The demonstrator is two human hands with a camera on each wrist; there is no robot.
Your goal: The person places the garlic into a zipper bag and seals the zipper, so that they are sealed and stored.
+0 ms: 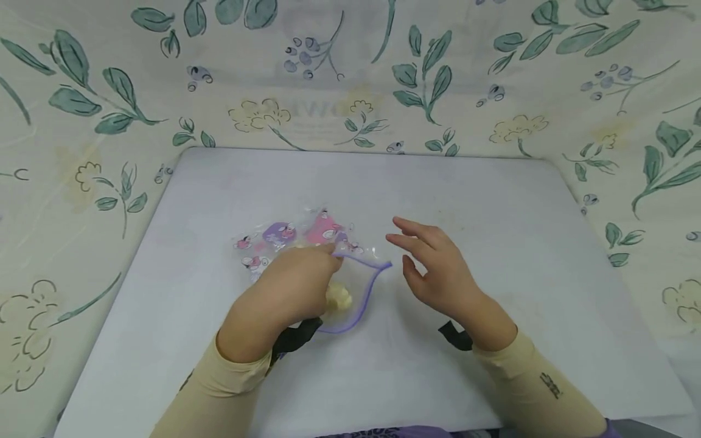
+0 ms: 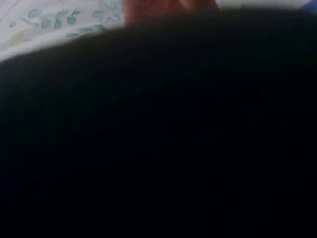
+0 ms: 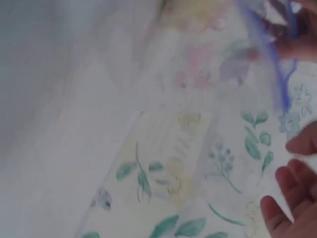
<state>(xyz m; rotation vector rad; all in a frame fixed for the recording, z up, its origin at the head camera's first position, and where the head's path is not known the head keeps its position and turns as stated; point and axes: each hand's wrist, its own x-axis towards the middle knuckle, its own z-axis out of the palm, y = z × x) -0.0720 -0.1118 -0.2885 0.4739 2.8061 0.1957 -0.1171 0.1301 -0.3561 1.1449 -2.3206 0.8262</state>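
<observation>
A clear plastic zip bag (image 1: pixel 279 234) with pink and purple cartoon prints lies on the white table, its purple-edged mouth (image 1: pixel 368 292) spread toward the right. My left hand (image 1: pixel 290 280) grips the bag at its mouth, fingers curled over the rim and partly hidden. Just inside the mouth shows a pale yellow lump (image 1: pixel 339 298); its kind cannot be told. To the right of the bag, my right hand (image 1: pixel 438 264) hovers with fingers spread, holding nothing. The right wrist view also shows the purple rim (image 3: pixel 277 74) by the left fingers (image 3: pixel 292 49).
The white tabletop (image 1: pixel 465 188) extends around the bag, with a rounded far edge. Behind and beside it hangs or lies a floral cloth (image 1: pixel 350 73). Something dark covers most of the left wrist view.
</observation>
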